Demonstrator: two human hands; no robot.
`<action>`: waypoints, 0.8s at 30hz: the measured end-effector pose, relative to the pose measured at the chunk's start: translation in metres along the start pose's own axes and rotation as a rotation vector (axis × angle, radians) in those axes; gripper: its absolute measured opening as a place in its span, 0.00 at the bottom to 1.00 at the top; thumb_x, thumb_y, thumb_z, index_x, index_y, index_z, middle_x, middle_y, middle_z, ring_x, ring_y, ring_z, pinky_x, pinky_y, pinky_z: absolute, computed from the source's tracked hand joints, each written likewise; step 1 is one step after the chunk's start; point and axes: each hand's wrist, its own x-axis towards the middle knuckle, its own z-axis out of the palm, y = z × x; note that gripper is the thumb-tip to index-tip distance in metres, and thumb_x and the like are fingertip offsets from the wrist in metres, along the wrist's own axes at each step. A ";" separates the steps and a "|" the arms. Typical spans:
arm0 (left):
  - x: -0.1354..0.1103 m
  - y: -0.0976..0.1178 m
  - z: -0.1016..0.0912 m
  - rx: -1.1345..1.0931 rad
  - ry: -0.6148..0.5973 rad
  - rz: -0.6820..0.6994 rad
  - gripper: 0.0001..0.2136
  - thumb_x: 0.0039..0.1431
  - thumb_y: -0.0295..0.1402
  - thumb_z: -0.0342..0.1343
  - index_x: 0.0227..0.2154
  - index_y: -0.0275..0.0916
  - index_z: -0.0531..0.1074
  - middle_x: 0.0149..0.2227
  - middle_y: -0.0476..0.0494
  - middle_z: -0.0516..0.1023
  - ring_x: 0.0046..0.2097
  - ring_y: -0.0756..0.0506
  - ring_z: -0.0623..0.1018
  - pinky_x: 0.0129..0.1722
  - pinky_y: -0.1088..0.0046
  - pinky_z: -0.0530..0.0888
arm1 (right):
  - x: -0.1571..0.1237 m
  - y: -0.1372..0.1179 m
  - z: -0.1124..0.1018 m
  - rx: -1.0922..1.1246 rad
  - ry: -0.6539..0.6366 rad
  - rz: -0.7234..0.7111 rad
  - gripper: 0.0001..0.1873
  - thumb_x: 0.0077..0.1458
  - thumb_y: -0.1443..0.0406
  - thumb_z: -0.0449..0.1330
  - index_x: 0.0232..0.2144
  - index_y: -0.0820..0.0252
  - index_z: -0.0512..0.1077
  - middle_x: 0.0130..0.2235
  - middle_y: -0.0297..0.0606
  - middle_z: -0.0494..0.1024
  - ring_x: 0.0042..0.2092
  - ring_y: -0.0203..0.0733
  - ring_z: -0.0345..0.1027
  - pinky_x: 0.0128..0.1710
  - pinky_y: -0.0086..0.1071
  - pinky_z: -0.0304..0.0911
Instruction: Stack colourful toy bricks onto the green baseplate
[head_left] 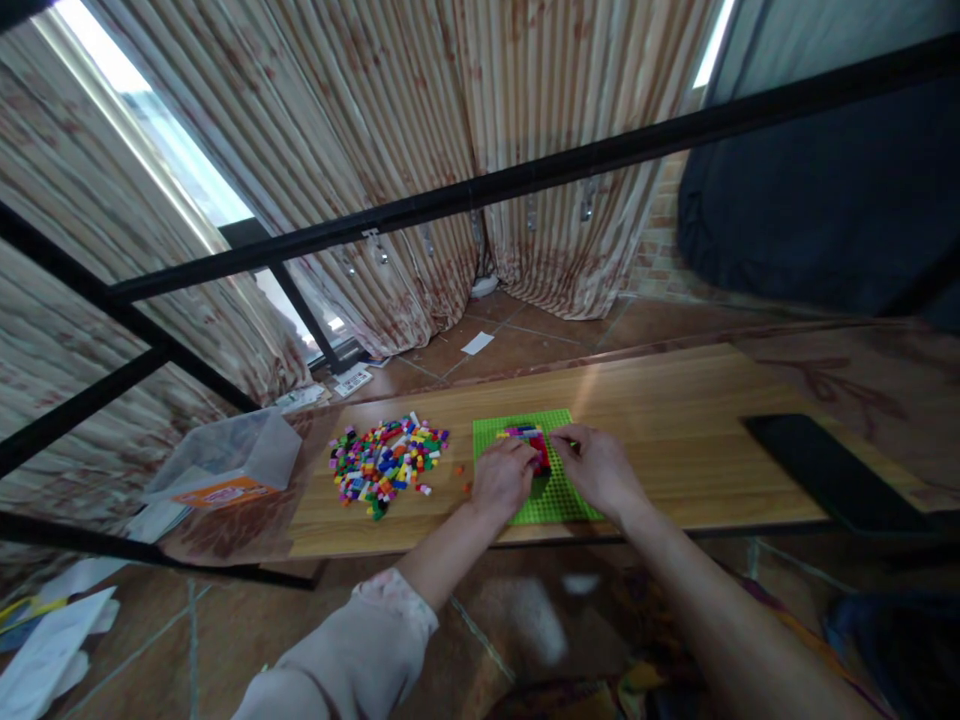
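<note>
A green studded baseplate (559,500) lies on the wooden board, with a small build of coloured toy bricks (538,443) on it, red, pink and other colours. Over the left side of that build rests my left hand (504,476), its fingers curled against the bricks. The fingertips partly hide what they touch. My right hand (596,468) is just right of the build, above the baseplate, thumb and forefinger pinched together. Whatever is between those fingertips is too small to make out.
A spread pile of loose coloured bricks (390,460) lies left of the baseplate, with a few orange ones between. A clear plastic bin (232,455) stands at the far left. A dark flat slab (832,470) lies at the right. Black metal bars (525,180) cross behind the board.
</note>
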 end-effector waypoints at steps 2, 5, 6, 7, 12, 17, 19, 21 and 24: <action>-0.001 -0.001 0.002 0.021 0.012 0.000 0.07 0.60 0.30 0.52 0.35 0.41 0.75 0.35 0.47 0.74 0.41 0.46 0.71 0.44 0.69 0.69 | 0.000 -0.001 0.000 -0.006 -0.008 0.005 0.12 0.56 0.66 0.54 0.32 0.56 0.78 0.35 0.39 0.81 0.35 0.41 0.73 0.36 0.30 0.61; -0.001 -0.002 0.006 0.033 0.037 -0.011 0.08 0.61 0.30 0.51 0.33 0.41 0.75 0.35 0.46 0.74 0.41 0.46 0.71 0.44 0.68 0.68 | 0.000 0.001 0.003 -0.030 -0.013 -0.008 0.12 0.56 0.66 0.54 0.32 0.57 0.78 0.36 0.39 0.81 0.35 0.41 0.72 0.36 0.30 0.61; -0.001 -0.003 0.007 0.033 0.047 -0.015 0.08 0.61 0.31 0.50 0.33 0.41 0.75 0.35 0.46 0.74 0.40 0.46 0.71 0.44 0.68 0.68 | 0.000 0.002 0.003 -0.040 -0.017 -0.013 0.12 0.56 0.66 0.53 0.32 0.57 0.78 0.36 0.39 0.81 0.35 0.40 0.72 0.36 0.30 0.61; -0.001 -0.003 0.008 0.032 0.057 -0.020 0.08 0.61 0.31 0.50 0.33 0.41 0.75 0.35 0.46 0.74 0.40 0.46 0.71 0.44 0.68 0.68 | 0.000 0.003 0.005 -0.053 -0.026 -0.015 0.12 0.56 0.66 0.53 0.33 0.57 0.78 0.36 0.39 0.81 0.35 0.40 0.72 0.36 0.29 0.61; 0.000 -0.005 0.012 0.021 0.103 -0.048 0.07 0.60 0.31 0.51 0.32 0.41 0.74 0.35 0.46 0.74 0.40 0.46 0.71 0.43 0.69 0.68 | 0.000 0.006 0.009 -0.156 -0.129 0.003 0.14 0.57 0.65 0.52 0.33 0.57 0.78 0.36 0.39 0.80 0.37 0.40 0.72 0.36 0.29 0.59; -0.004 -0.005 0.012 -0.022 0.110 -0.073 0.06 0.57 0.27 0.52 0.35 0.41 0.73 0.37 0.45 0.74 0.42 0.44 0.71 0.45 0.67 0.69 | -0.004 0.006 0.013 -0.273 -0.200 0.013 0.15 0.58 0.65 0.51 0.35 0.56 0.78 0.37 0.41 0.80 0.38 0.42 0.72 0.36 0.30 0.58; -0.007 -0.005 0.011 -0.052 0.116 -0.091 0.09 0.55 0.25 0.53 0.38 0.40 0.72 0.39 0.45 0.74 0.44 0.44 0.71 0.46 0.66 0.70 | -0.005 0.006 0.017 -0.294 -0.228 0.009 0.15 0.58 0.65 0.50 0.36 0.56 0.78 0.37 0.42 0.80 0.38 0.42 0.72 0.36 0.30 0.59; -0.009 -0.004 0.009 -0.089 0.126 -0.117 0.12 0.53 0.24 0.53 0.40 0.40 0.72 0.41 0.44 0.74 0.46 0.43 0.71 0.48 0.66 0.70 | -0.006 0.006 0.020 -0.308 -0.249 0.000 0.16 0.59 0.65 0.50 0.37 0.56 0.78 0.38 0.43 0.79 0.39 0.43 0.72 0.37 0.31 0.59; -0.010 -0.003 0.007 -0.149 0.140 -0.150 0.13 0.52 0.22 0.53 0.42 0.39 0.71 0.41 0.43 0.74 0.47 0.43 0.71 0.49 0.66 0.70 | -0.007 0.005 0.023 -0.322 -0.280 -0.011 0.16 0.59 0.66 0.49 0.37 0.56 0.78 0.39 0.44 0.79 0.40 0.43 0.72 0.38 0.31 0.59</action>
